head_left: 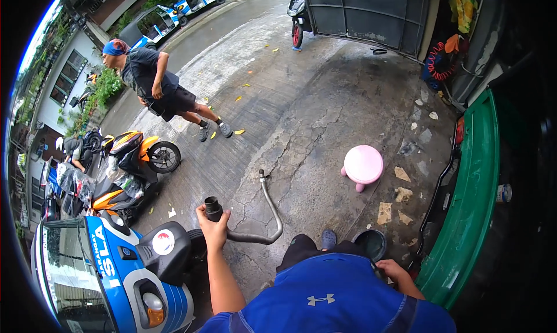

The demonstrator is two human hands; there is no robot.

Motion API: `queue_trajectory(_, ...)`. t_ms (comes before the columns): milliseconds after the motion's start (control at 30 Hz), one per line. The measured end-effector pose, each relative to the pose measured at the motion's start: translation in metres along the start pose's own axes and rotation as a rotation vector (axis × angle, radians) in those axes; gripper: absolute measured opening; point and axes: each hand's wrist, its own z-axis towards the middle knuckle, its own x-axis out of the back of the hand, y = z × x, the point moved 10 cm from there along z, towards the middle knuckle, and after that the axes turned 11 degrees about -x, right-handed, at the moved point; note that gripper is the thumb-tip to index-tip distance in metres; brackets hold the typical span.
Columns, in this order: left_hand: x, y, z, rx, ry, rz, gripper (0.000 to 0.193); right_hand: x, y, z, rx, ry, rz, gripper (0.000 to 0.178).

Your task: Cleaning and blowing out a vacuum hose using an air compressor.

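My left hand (214,224) is closed round one end of a bent metal pipe (274,235). A dark cylindrical fitting (213,207) sticks up out of that fist. From the hand the pipe runs right, then curves away to a dark tip over the concrete. My right hand (394,270) is low at my right side, by the edge of my blue shirt, with its fingers curled. Whatever it grips is mostly hidden. Just beyond it stands a dark round bucket (370,245).
A pink stool (364,164) stands ahead on the right. Along the right runs a green metal panel (470,199), with broken tile pieces (384,213) beside it. A blue-and-white vehicle (133,269) is close on my left. Farther off are an orange motorcycle (125,165) and a walking person (156,78).
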Motion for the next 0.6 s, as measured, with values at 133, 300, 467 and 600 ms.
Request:
queue_trajectory(133, -0.059, -0.036, 0.076, 0.176, 0.246, -0.2, 0.052, 0.005, -0.09, 0.03, -0.114, -0.047, 0.031, 0.029)
queue_trajectory(300, -0.176, -0.064, 0.212, 0.29, 0.294, -0.545, 0.031, 0.015, -0.196, 0.107, -0.047, 0.021, -0.033, 0.037)
queue_trajectory(467, -0.321, -0.029, 0.361, 0.26, 0.221, -0.792, 0.035, 0.028, -0.38, 0.134, 0.129, -0.044, 0.243, 0.04)
queue_trajectory(600, -0.464, 0.061, 0.465, 0.104, 0.031, -0.835, 0.038, 0.081, -0.464, 0.142, 0.141, 0.219, 0.055, 0.044)
